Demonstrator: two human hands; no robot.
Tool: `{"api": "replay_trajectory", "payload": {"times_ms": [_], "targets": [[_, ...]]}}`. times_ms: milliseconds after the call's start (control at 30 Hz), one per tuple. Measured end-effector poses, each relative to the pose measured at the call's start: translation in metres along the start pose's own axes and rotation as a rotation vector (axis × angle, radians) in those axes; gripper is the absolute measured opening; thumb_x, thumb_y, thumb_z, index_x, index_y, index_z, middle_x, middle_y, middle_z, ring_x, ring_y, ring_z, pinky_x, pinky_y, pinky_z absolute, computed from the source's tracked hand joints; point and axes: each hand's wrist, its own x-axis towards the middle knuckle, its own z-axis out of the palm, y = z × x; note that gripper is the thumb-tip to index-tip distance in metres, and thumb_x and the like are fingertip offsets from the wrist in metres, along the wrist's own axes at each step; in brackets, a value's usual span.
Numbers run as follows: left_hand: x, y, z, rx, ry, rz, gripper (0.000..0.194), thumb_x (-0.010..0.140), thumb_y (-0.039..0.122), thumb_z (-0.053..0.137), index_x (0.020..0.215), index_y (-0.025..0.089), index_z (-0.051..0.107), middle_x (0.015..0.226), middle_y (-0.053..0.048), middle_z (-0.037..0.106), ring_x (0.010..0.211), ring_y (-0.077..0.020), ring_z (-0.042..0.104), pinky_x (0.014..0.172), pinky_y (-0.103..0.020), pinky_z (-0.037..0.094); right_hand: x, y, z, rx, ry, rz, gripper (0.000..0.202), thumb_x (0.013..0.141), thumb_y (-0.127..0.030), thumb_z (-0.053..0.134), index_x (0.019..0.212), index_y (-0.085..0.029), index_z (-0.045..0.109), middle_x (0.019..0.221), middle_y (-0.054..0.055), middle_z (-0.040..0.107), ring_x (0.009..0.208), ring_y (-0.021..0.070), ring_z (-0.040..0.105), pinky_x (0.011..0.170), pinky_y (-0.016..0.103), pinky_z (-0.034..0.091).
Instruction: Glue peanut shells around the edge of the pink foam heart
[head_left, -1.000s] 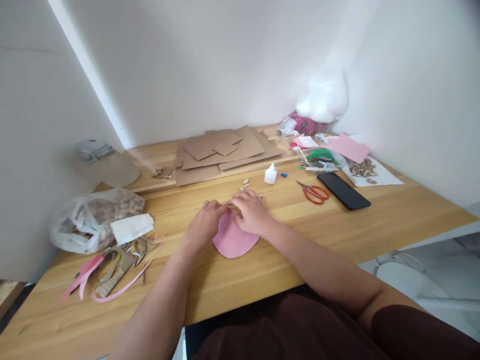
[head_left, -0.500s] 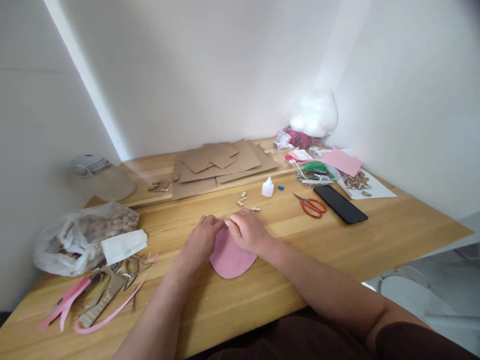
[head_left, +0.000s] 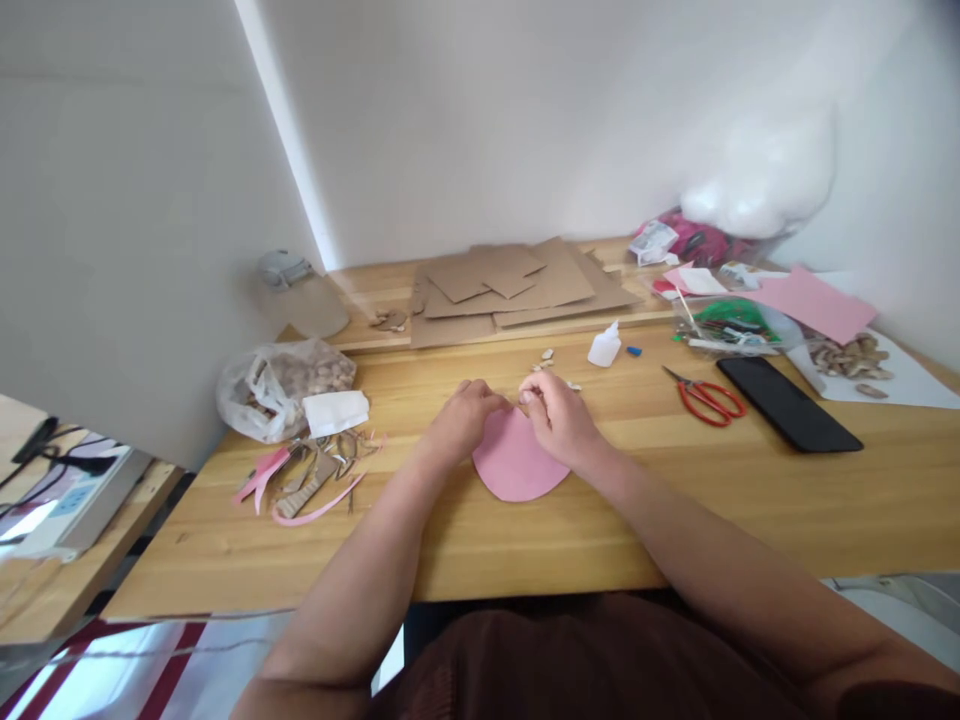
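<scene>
A round pink paper piece (head_left: 521, 468) lies near the table's front edge between my hands. My left hand (head_left: 466, 418) is closed over its upper left edge, fingers curled and thumb toward the top. At the upper right, my right hand (head_left: 559, 415) makes a pinch just above the paper's top edge; whatever sits between the fingertips is too small to make out. Small pale chips (head_left: 546, 357) lie just beyond the right hand. A white glue bottle (head_left: 604, 346) stands uncapped behind them, beside a small blue cap (head_left: 634, 351).
Red-handled scissors (head_left: 706, 397) and a black phone (head_left: 789, 404) lie to the right. Wood slices (head_left: 851, 358) rest on white paper. Cardboard sheets (head_left: 517, 285) are stacked at the back. Leftward are a plastic bag (head_left: 289, 385) and pink and brown scraps (head_left: 311, 480).
The view has swung left and the table appears farther up in it. My right hand has drawn slightly away from the left, its fingertips now pinched above the paper's edge.
</scene>
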Motion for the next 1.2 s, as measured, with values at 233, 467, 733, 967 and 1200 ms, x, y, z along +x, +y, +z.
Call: {"api": "replay_trajectory", "payload": {"times_ms": [233, 467, 733, 967, 1200], "targets": [[0.002, -0.002, 0.002, -0.077, 0.007, -0.039, 0.046, 0.096, 0.009, 0.041, 0.119, 0.027, 0.077, 0.107, -0.007, 0.063, 0.101, -0.0210, 0.055, 0.097, -0.035, 0.046, 0.000, -0.001, -0.002, 0.033, -0.032, 0.021, 0.023, 0.094, -0.018, 0.045, 0.114, -0.021, 0.055, 0.102, 0.008, 0.072, 0.096, 0.0231, 0.067, 0.088, 0.037, 0.049], [0.001, -0.002, 0.001, -0.081, 0.025, -0.020, 0.046, 0.096, 0.010, 0.040, 0.118, 0.026, 0.077, 0.111, -0.009, 0.063, 0.106, -0.0214, 0.056, 0.101, -0.038, 0.046, 0.002, 0.001, -0.003, -0.056, -0.029, 0.014, 0.023, 0.092, -0.014, 0.049, 0.109, -0.020, 0.062, 0.106, 0.009, 0.073, 0.096, 0.0231, 0.066, 0.090, 0.036, 0.048], [0.002, -0.006, 0.008, -0.101, 0.073, -0.034, 0.045, 0.095, 0.008, 0.043, 0.113, 0.028, 0.079, 0.108, -0.007, 0.062, 0.103, -0.0211, 0.056, 0.102, -0.039, 0.046, 0.005, 0.010, -0.001, -0.284, -0.200, -0.002, 0.023, 0.091, -0.015, 0.054, 0.094, -0.017, 0.076, 0.092, 0.010, 0.074, 0.096, 0.0283, 0.058, 0.092, 0.041, 0.043], [0.003, -0.004, 0.006, -0.127, 0.078, -0.059, 0.047, 0.092, 0.006, 0.046, 0.114, 0.030, 0.079, 0.104, -0.007, 0.063, 0.101, -0.0223, 0.057, 0.097, -0.039, 0.048, 0.006, 0.007, -0.003, -0.366, -0.269, 0.024, 0.022, 0.090, -0.018, 0.059, 0.086, -0.018, 0.081, 0.089, 0.009, 0.074, 0.095, 0.0279, 0.056, 0.089, 0.041, 0.040], [0.004, -0.010, 0.012, -0.139, 0.113, -0.039, 0.045, 0.092, 0.009, 0.044, 0.111, 0.028, 0.079, 0.100, -0.006, 0.064, 0.097, -0.0214, 0.057, 0.095, -0.038, 0.049, 0.007, 0.001, -0.004, -0.401, -0.315, 0.046, 0.023, 0.090, -0.019, 0.059, 0.085, -0.022, 0.082, 0.094, 0.008, 0.076, 0.098, 0.0273, 0.055, 0.087, 0.041, 0.035]]}}
